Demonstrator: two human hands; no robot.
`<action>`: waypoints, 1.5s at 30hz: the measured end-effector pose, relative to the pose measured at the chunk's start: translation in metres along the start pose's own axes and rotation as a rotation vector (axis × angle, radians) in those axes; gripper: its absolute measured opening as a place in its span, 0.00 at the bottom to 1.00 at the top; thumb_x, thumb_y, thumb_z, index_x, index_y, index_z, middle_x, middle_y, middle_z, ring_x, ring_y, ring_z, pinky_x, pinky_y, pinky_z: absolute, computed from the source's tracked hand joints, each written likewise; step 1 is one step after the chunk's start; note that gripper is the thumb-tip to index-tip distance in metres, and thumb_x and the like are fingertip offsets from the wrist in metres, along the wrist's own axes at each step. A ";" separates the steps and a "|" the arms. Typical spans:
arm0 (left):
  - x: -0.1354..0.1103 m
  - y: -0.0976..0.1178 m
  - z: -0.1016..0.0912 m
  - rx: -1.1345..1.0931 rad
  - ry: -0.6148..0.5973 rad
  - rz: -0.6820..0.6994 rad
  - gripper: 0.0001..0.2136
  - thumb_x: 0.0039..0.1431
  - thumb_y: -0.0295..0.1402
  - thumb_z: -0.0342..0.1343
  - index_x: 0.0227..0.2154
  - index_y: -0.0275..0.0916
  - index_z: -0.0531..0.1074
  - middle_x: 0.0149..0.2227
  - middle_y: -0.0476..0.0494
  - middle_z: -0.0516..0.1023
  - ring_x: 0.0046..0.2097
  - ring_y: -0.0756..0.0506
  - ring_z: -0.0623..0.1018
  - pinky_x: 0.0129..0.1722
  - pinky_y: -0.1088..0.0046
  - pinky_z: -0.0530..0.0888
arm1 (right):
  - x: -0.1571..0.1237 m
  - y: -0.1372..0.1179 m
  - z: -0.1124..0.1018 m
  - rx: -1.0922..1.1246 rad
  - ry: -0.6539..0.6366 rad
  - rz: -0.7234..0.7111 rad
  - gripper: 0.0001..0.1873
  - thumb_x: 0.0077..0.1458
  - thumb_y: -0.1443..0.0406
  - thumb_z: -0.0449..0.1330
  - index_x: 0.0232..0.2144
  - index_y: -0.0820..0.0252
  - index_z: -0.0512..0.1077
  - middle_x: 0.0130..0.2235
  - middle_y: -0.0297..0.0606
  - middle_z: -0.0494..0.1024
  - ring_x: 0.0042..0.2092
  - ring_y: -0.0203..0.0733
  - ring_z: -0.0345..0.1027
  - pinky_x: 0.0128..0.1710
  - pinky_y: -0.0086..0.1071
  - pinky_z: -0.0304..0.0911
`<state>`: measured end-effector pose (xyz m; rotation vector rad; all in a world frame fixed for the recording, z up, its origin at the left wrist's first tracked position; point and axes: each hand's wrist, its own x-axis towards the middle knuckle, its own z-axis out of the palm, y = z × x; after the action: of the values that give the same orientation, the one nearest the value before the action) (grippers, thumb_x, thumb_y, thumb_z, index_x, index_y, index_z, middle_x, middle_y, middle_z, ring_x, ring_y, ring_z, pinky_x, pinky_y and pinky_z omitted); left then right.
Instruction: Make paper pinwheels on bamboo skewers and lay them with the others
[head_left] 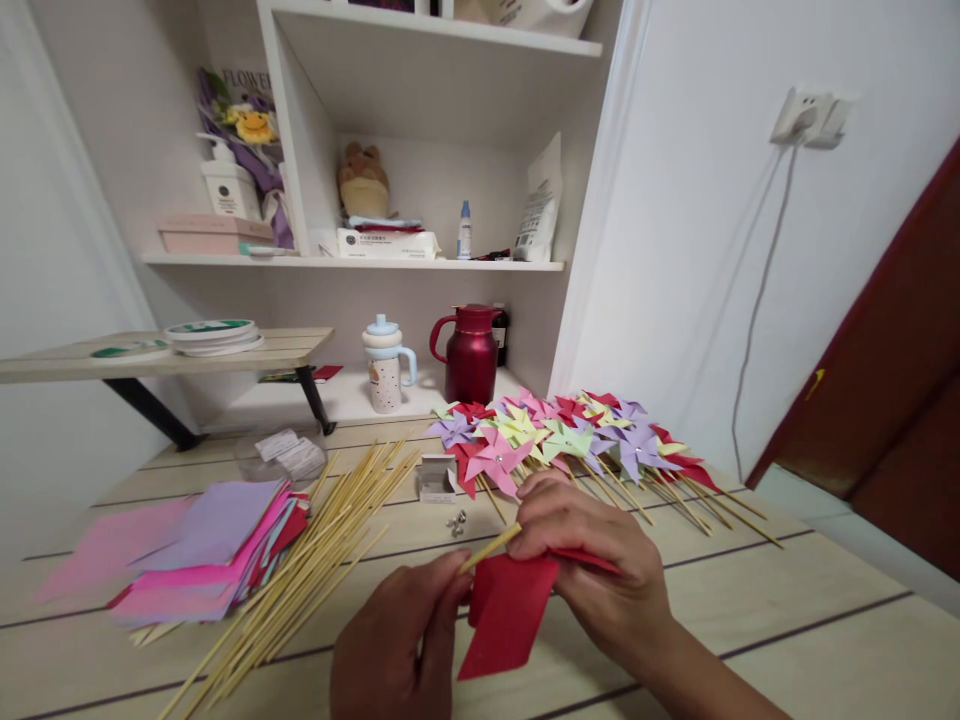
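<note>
My right hand (592, 565) is closed around a folded red paper piece (506, 612) and pinches it against a thin wooden stick (491, 547). My left hand (401, 640) is closed too, its fingertips on the stick's near end and the paper's left edge. Both hands hover just above the wooden table (750, 610). Behind them lies a row of finished paper pinwheels (570, 440) in pink, purple, yellow, green and red, on sticks.
A pile of loose sticks (315, 550) lies left of my hands, beside a stack of coloured paper squares (202, 550). A small open box (437, 478) and tiny metal pins (457, 522) sit ahead. A red flask (471, 355) and a cup (385, 365) stand under the shelves.
</note>
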<state>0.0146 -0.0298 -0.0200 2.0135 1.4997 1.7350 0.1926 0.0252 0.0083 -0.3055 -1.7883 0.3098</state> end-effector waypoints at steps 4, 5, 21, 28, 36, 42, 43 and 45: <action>0.000 0.000 0.001 0.003 0.020 -0.001 0.12 0.63 0.39 0.52 0.36 0.46 0.81 0.31 0.49 0.84 0.31 0.47 0.81 0.32 0.76 0.76 | 0.001 -0.001 0.000 0.001 0.001 0.003 0.05 0.59 0.69 0.62 0.35 0.56 0.79 0.30 0.37 0.78 0.33 0.41 0.72 0.40 0.42 0.69; 0.000 0.000 0.001 -0.002 0.031 0.000 0.11 0.62 0.39 0.52 0.35 0.46 0.81 0.31 0.50 0.84 0.31 0.47 0.81 0.33 0.76 0.76 | 0.001 -0.001 0.000 0.002 -0.001 -0.001 0.05 0.58 0.69 0.62 0.35 0.56 0.79 0.30 0.37 0.78 0.33 0.41 0.72 0.40 0.42 0.69; -0.001 0.000 0.002 0.013 0.038 0.032 0.11 0.62 0.38 0.51 0.35 0.46 0.80 0.30 0.50 0.83 0.30 0.48 0.80 0.32 0.77 0.76 | -0.001 -0.001 0.002 -0.010 0.013 0.027 0.06 0.58 0.69 0.62 0.34 0.54 0.79 0.29 0.37 0.78 0.32 0.42 0.72 0.41 0.43 0.69; -0.001 0.000 0.001 0.010 0.025 0.038 0.12 0.63 0.37 0.50 0.36 0.46 0.79 0.30 0.51 0.83 0.30 0.48 0.80 0.32 0.77 0.75 | -0.002 0.000 0.003 0.025 0.014 0.041 0.06 0.57 0.70 0.62 0.35 0.55 0.79 0.30 0.36 0.78 0.33 0.41 0.71 0.41 0.43 0.68; 0.000 -0.003 -0.002 0.034 -0.016 0.088 0.11 0.64 0.36 0.50 0.38 0.47 0.79 0.30 0.52 0.83 0.30 0.49 0.81 0.31 0.78 0.75 | -0.004 0.000 0.003 0.038 0.019 0.070 0.09 0.56 0.72 0.62 0.35 0.54 0.79 0.30 0.36 0.78 0.33 0.41 0.71 0.41 0.42 0.68; -0.003 -0.008 0.003 0.018 0.001 0.088 0.13 0.65 0.39 0.49 0.38 0.47 0.79 0.30 0.51 0.83 0.29 0.49 0.80 0.30 0.77 0.76 | -0.004 0.001 0.004 0.059 0.033 0.097 0.08 0.57 0.72 0.62 0.34 0.54 0.79 0.30 0.36 0.78 0.33 0.41 0.70 0.42 0.41 0.67; -0.004 -0.009 0.004 0.013 0.006 0.090 0.13 0.65 0.39 0.49 0.38 0.46 0.79 0.29 0.51 0.83 0.28 0.49 0.80 0.29 0.77 0.76 | -0.005 0.001 0.004 0.065 0.028 0.105 0.08 0.57 0.72 0.62 0.34 0.54 0.79 0.30 0.36 0.78 0.34 0.41 0.70 0.43 0.41 0.66; -0.004 -0.010 0.005 -0.008 0.022 0.104 0.12 0.64 0.39 0.50 0.37 0.46 0.79 0.28 0.51 0.82 0.28 0.49 0.80 0.29 0.78 0.76 | -0.005 0.002 0.004 0.076 0.020 0.113 0.08 0.56 0.72 0.63 0.34 0.54 0.79 0.31 0.35 0.77 0.34 0.41 0.70 0.44 0.41 0.66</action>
<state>0.0129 -0.0250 -0.0308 2.1113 1.4151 1.8031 0.1900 0.0253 0.0017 -0.3551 -1.7380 0.4528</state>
